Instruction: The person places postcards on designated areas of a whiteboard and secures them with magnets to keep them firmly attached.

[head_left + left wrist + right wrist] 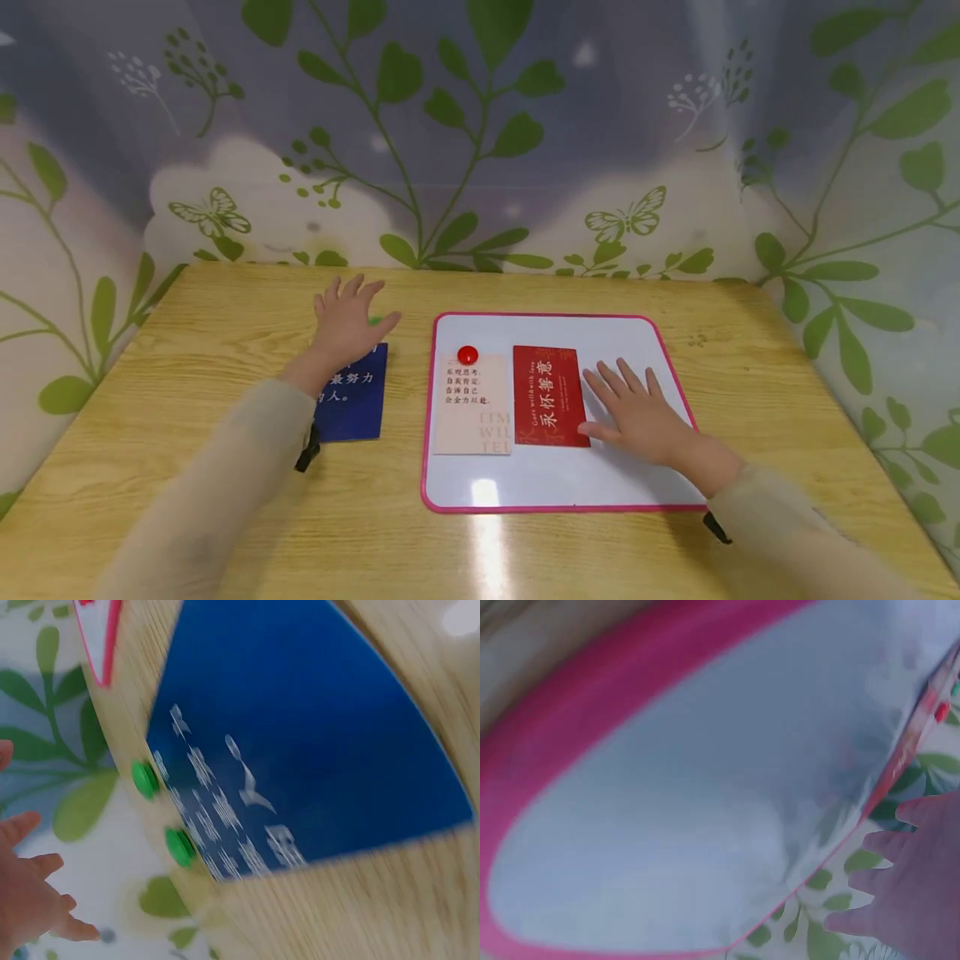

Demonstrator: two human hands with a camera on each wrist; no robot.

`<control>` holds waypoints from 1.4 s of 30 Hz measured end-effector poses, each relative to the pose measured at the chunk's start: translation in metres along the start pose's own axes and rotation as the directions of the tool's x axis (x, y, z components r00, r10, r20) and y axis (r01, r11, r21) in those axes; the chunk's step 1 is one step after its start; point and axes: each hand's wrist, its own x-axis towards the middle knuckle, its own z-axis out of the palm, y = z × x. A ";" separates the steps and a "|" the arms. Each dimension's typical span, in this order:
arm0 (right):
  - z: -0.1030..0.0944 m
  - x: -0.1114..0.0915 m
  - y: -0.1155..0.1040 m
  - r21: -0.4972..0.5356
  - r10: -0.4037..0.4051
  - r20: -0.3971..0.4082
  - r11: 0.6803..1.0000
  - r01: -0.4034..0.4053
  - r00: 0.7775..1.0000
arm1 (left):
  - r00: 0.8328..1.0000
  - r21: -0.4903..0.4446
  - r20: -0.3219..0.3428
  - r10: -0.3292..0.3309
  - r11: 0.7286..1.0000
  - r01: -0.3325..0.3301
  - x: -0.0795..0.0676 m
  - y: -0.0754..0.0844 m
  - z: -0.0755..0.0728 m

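A pink-rimmed whiteboard (pixel 592 483) is resting on the bench (pixel 360 542). On it, a red card (pixel 550 396) is lying beside a pale card (pixel 472 408), which is carrying a red magnet (pixel 468 355). The right hand (pixel 641 417) is showing its fingers wide apart over the board; whether its thumb is touching the red card, I cannot tell. To the left, a blue card (pixel 356 412) is lying, and over its far part the left hand (pixel 347 323) is hovering, also wide. Just beyond this card, two green magnets (pixel 179 847) are sitting; behind, a leaf-printed wall (pixel 480 167) is standing.
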 end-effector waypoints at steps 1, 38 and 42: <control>0.002 0.001 -0.003 -0.008 -0.009 0.006 1.000 0.009 1.000 | 1.000 0.004 -0.012 -0.008 1.000 0.008 -0.001 -0.004 -0.002; 0.009 -0.002 -0.008 -0.022 -0.051 0.078 0.998 0.053 0.996 | 0.993 0.185 0.065 -0.101 0.979 0.087 -0.008 -0.051 -0.005; 0.006 -0.001 -0.009 -0.027 -0.051 0.101 0.998 0.054 0.994 | 0.990 0.200 0.082 -0.113 0.975 0.094 -0.007 -0.053 -0.005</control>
